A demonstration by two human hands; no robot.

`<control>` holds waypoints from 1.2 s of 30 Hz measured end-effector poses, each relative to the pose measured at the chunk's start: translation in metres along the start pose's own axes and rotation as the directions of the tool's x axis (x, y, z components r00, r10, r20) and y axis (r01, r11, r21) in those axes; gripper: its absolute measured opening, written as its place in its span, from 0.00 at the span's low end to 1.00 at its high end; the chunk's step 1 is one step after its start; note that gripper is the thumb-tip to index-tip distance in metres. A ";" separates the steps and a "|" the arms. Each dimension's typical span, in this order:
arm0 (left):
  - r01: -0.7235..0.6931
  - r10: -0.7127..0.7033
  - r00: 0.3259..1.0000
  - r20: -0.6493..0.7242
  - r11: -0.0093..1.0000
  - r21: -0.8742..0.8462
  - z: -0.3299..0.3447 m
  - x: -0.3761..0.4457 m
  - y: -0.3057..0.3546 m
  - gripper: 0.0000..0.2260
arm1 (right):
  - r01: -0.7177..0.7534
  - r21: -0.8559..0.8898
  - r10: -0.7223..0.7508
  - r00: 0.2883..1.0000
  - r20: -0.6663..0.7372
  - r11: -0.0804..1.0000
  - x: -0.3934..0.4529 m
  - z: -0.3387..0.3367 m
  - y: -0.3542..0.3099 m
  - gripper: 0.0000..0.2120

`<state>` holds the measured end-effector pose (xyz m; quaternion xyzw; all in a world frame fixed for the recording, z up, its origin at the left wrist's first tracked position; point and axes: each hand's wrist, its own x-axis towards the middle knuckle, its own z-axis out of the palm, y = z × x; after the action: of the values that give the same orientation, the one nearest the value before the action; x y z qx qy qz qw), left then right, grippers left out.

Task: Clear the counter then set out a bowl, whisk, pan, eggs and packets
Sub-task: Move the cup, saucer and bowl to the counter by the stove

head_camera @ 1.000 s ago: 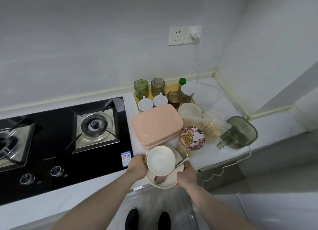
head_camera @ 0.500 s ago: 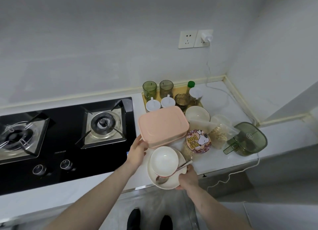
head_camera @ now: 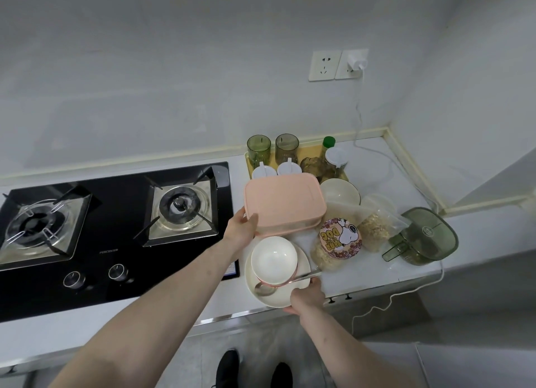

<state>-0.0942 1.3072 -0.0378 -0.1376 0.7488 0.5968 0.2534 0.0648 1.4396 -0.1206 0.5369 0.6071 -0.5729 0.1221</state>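
Right by the black stove (head_camera: 116, 225), the white counter (head_camera: 374, 274) is full of things. A pink box (head_camera: 282, 206) sits there, and the left hand (head_camera: 240, 228) reaches out, fingers curled around its near left corner. Lower down, the right hand (head_camera: 307, 296) grips a plate (head_camera: 275, 293) by its edge, with a white bowl (head_camera: 274, 260) and spoon (head_camera: 285, 281) on it.

Left hand (head_camera: 242, 228) now off the plate (head_camera: 301, 260) rim and up at the near left corner of the pink container (head_camera: 282, 204), thumb over its lid edge in a grip. Plate with bowl (head_camera: 274, 260) and spoon (head_camera: 265, 288) now carried by the right hand (head_camera: 307, 296) alone, slightly past the table (head_camera: 374, 268) edge.
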 end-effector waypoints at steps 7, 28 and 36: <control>0.044 -0.042 0.998 -0.055 0.999 0.027 -0.010 -0.018 -0.025 0.26 | 0.031 0.049 -0.031 1.000 0.000 0.998 -0.006 0.001 0.010 0.29; 0.169 -0.165 0.986 -0.037 0.939 0.301 0.017 -0.097 -0.107 0.11 | 0.130 -0.085 -0.122 0.988 0.091 0.988 -0.009 -0.027 -0.014 0.25; 0.170 -0.182 0.983 0.029 0.955 0.243 0.001 -0.104 -0.111 0.29 | 0.153 -0.024 -0.148 0.981 0.128 0.988 -0.022 -0.033 -0.007 0.25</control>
<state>0.0485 1.2704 -0.0728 -0.1570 0.7933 0.4806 0.3391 0.0831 1.4573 -0.0891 0.4501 0.6465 -0.6031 0.1254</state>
